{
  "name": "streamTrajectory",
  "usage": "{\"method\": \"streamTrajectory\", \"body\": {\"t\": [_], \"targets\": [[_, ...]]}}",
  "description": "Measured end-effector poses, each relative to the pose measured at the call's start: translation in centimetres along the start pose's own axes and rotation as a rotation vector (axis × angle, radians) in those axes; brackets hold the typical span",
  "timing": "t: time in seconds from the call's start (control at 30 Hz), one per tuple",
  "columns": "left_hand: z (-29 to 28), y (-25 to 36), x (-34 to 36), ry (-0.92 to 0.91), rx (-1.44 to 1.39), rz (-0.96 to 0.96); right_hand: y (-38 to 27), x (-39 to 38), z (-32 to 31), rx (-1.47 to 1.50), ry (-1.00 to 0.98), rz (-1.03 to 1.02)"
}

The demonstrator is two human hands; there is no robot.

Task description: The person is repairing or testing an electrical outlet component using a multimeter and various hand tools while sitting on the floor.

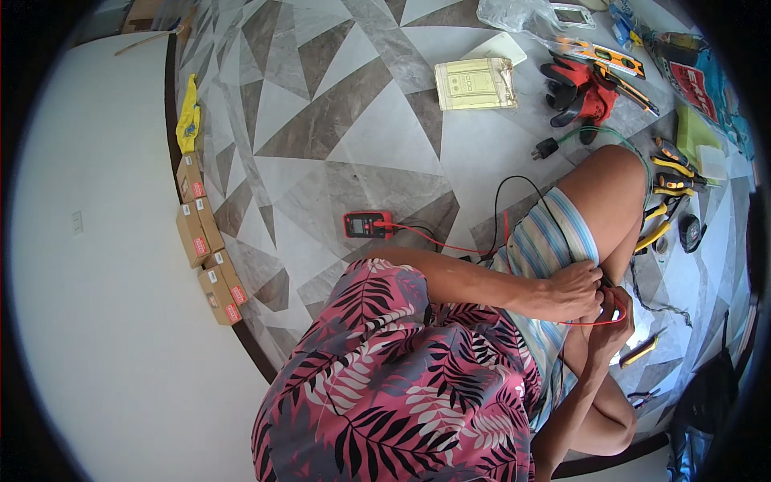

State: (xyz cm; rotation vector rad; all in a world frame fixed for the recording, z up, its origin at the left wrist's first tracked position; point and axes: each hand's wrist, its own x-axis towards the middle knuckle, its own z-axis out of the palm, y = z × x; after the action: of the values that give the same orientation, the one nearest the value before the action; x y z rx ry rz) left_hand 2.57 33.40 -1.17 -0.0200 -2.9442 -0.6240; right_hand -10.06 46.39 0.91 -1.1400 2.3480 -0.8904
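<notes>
My left hand is closed beside my bent knee, its fingertips at a dark item too hidden to make out. Just right of it, my right hand has its fingers closed on a red test lead. A red-and-black handheld meter lies on the tiled floor to the left, with red and black leads running from it toward my lap. A black cable loops over my striped shorts, and a black plug on a green wire lies beyond my knee.
Yellow-handled pliers, screwdrivers, a tape measure and a knife lie at right. Red-black gloves, an orange level and a yellowed package lie beyond. Several cardboard boxes line the left wall.
</notes>
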Motion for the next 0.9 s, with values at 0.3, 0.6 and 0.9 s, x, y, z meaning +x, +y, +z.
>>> {"method": "streamTrajectory", "body": {"t": [0.3, 0.6, 0.9], "targets": [[0.3, 0.1, -0.2, 0.027, 0.009, -0.029, -0.3, 0.1, 0.3, 0.012, 0.009, -0.008], [0.2, 0.1, -0.3, 0.052, 0.030, -0.034, -0.2, 0.2, 0.3, 0.000, -0.011, -0.034], [-1.3, -1.1, -0.1, 0.114, -0.384, -0.116, 0.5, -2.0, -0.2, 0.094, 0.073, -0.138]]}}
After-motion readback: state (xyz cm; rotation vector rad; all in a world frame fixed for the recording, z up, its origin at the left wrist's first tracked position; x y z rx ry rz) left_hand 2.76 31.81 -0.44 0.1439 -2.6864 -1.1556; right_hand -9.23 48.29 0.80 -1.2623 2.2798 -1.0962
